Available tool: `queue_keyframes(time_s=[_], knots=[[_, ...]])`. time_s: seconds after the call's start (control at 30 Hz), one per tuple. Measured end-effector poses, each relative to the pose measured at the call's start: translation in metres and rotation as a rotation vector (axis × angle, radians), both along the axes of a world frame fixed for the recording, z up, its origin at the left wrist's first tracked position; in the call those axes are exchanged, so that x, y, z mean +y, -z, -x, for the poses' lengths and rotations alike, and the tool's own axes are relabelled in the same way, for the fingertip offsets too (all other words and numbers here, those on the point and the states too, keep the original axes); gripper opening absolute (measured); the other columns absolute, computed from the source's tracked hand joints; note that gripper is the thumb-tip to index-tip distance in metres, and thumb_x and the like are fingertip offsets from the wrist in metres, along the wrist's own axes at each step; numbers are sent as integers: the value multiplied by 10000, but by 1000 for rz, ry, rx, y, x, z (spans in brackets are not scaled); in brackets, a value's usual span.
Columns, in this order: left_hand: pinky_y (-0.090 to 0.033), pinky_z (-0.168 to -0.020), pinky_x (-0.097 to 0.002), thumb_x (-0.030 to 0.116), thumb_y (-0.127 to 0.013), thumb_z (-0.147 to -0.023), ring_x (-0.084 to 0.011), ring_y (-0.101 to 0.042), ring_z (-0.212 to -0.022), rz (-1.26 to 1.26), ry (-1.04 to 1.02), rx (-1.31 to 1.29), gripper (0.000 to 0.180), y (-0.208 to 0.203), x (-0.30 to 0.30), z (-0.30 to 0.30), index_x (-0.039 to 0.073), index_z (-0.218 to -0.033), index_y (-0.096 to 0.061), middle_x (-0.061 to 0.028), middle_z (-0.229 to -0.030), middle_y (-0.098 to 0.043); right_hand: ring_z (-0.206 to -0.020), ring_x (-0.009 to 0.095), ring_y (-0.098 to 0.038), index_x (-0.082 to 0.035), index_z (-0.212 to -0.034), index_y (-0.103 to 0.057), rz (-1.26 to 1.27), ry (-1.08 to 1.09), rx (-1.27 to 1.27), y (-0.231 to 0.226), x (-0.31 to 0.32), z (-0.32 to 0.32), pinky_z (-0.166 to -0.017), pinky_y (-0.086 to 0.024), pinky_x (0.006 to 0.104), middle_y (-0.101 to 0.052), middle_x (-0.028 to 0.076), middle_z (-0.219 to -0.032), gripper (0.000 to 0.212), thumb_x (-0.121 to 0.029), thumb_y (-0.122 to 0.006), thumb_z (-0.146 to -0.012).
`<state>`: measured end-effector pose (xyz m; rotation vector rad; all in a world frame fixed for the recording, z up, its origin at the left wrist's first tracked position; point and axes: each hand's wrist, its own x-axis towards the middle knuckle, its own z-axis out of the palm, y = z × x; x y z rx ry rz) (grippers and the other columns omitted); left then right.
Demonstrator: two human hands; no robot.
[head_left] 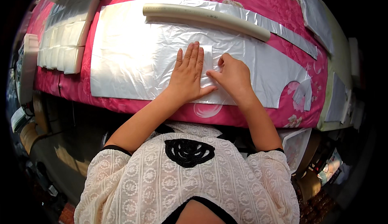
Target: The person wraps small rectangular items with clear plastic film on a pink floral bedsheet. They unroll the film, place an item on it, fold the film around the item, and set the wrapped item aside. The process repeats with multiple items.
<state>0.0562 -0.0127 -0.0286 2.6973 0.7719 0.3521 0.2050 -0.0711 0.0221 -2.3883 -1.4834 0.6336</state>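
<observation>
A large, thin, white plastic bag (125, 62) lies spread and wrinkled, with a curved cut-out at its right end. On its middle rests a small white rectangular piece (207, 54), partly hidden under my left hand (188, 72). That hand is flat, fingers stretched away from me and thumb out to the right. My right hand (234, 74) is curled beside the piece's right edge, its thumb tip by that edge. Whatever its bent fingers hold, if anything, is hidden. Beyond both hands, a long cream tube (206, 16) lies across the bag's far part.
Folded stacks of white plastic (64, 42) sit at the left on a pink flowered cloth (238, 117). A narrow plastic strip (297, 42) runs past the tube's right end. More white sheets (313, 16) lie at the far right. A pale box (29, 68) stands by the left edge.
</observation>
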Motion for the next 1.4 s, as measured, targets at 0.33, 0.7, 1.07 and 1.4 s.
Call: queue_keyframes(time_s=[0.33, 0.7, 1.07, 1.4], knots=[[-501, -811, -277, 56, -524, -896, -160, -632, -882, 1550, -193, -338, 170, -31, -37, 116, -50, -1001, -604, -115, -959, -653, -1313, 356, -270, -12, -1308, -411, -436, -526, -219, 45, 36, 33, -1078, -176, 482, -324, 233, -1389, 630, -399, -559, -833], [-488, -633, -256, 85, -602, -823, -116, -608, -710, 1492, -712, -330, 129, -12, -65, 182, -15, -887, -653, -68, -841, -665, -1378, 361, -92, -44, -1314, -396, -230, -830, 281, 32, -25, 161, -1061, -40, 582, -229, 203, -1445, 539, -349, -488, -880], [-504, -730, -328, 60, -689, -701, -278, -633, -862, 519, -324, -264, 324, -82, 11, 127, 47, -1018, -622, -152, -952, -644, -910, 159, -536, -80, -793, -622, -389, -443, 505, -38, 88, -54, -895, -391, 320, -619, 1, -910, 91, -158, -666, -810], [-504, -773, -350, 34, -663, -704, -312, -628, -886, 632, -150, -258, 339, -64, 28, 94, 24, -1036, -594, -169, -979, -637, -724, 115, -547, 8, -1020, -609, -800, 623, 493, 39, 278, -260, -653, -434, 245, -622, 33, -838, 292, -172, -681, -801]])
